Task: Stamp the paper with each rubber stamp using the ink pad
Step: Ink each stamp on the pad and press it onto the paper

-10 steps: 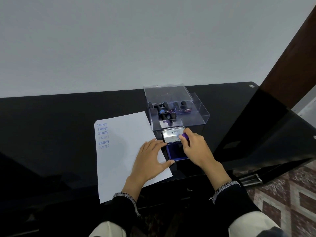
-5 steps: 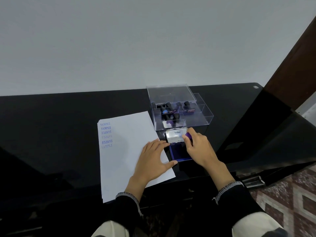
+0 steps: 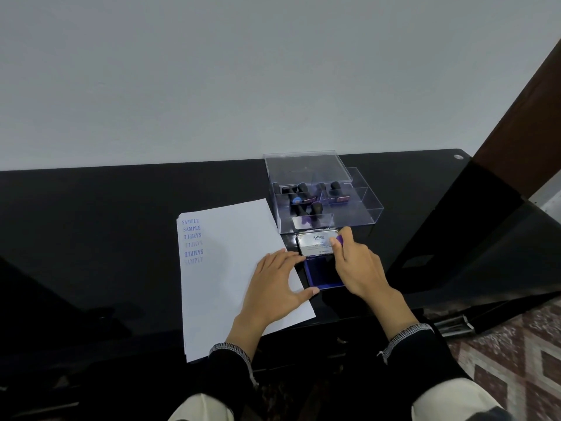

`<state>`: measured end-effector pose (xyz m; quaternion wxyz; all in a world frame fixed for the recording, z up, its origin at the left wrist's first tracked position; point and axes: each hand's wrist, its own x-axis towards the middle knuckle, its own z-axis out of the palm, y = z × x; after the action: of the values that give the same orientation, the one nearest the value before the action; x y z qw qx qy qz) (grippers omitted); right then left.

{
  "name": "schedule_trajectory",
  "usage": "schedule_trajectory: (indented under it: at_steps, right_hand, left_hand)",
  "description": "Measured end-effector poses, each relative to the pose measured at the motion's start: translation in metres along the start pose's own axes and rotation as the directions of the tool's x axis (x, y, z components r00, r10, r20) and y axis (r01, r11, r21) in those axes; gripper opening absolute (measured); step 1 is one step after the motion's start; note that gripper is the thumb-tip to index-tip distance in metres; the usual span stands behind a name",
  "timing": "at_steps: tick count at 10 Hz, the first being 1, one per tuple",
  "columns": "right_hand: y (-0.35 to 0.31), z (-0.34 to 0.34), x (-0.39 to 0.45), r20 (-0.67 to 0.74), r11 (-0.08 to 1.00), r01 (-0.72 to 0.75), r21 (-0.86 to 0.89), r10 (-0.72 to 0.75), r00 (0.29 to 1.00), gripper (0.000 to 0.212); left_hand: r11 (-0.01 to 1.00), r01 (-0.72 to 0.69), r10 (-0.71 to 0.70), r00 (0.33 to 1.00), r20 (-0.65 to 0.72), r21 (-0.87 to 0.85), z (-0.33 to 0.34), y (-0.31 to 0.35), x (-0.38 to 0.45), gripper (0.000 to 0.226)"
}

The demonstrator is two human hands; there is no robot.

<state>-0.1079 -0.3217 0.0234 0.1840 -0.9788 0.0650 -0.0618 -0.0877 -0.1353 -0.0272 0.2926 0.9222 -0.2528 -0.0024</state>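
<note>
Head camera, looking down: two dark sleeves with pale knit cuffs reach forward from the near edge of a glossy black tabletop (image 3: pixel 91 238). A person's left hand (image 3: pixel 273 287) lies flat on the near right part of a white sheet of paper (image 3: pixel 230 247), fingers straight and spread, thumb stretched out past the sheet's right edge toward the ink pad (image 3: pixel 323 273). Just right of it, the right hand (image 3: pixel 358 268) is over the open pad, its fingers curled round a small purple stamp (image 3: pixel 340 240), of which only a sliver shows at the fingertips; whether the stamp touches the ink cannot be told. The pad's blue tray lies open on the tabletop beside the paper's right edge, and its silver lid (image 3: pixel 315 244), printed with the word Artline, stands hinged back on the far side. Down the paper's left margin runs a column of six blue SAMPLE imprints (image 3: pixel 192 240), some upside down and some faint. Beyond the pad, close to the tabletop's far edge, sits a clear plastic organizer box (image 3: pixel 358 205) with dividers; its left compartments hold several black-handled rubber stamps (image 3: pixel 303 199) lying and standing together, while the right compartment looks empty. A clear lid (image 3: pixel 306 167) rests across the box's far half.
</note>
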Motion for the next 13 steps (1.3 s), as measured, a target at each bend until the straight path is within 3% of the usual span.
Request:
schedule_trajectory:
  at_steps: [5,7,10,12,13]
  right_hand:
    - [-0.004,0.013,0.002,-0.054,0.999,0.034,-0.003,-0.034,0.998,0.015]
    - [-0.001,0.021,-0.002,-0.126,0.992,0.121,-0.038,-0.125,0.984,0.015]
    - [0.002,0.019,-0.006,-0.108,0.979,0.106,0.175,-0.088,0.99,0.013]
    - [-0.002,0.021,-0.001,-0.131,0.994,0.11,0.003,-0.108,0.985,0.01]
    - [0.002,0.026,-0.006,-0.158,0.987,0.138,0.083,-0.124,0.98,0.011]
  left_hand:
    - [1.0,-0.007,0.007,1.0,-0.016,-0.012,0.0,0.001,-0.002,0.069]
    - [1.0,-0.005,0.005,1.0,-0.015,-0.005,0.0,0.0,-0.001,0.07]
    - [1.0,0.008,-0.008,1.0,0.004,-0.001,0.001,0.0,0.0,0.071]
    - [1.0,0.015,-0.015,1.0,0.011,0.0,0.001,0.0,0.0,0.071]
    - [1.0,0.013,-0.013,1.0,0.003,0.001,0.0,0.001,0.0,0.071]
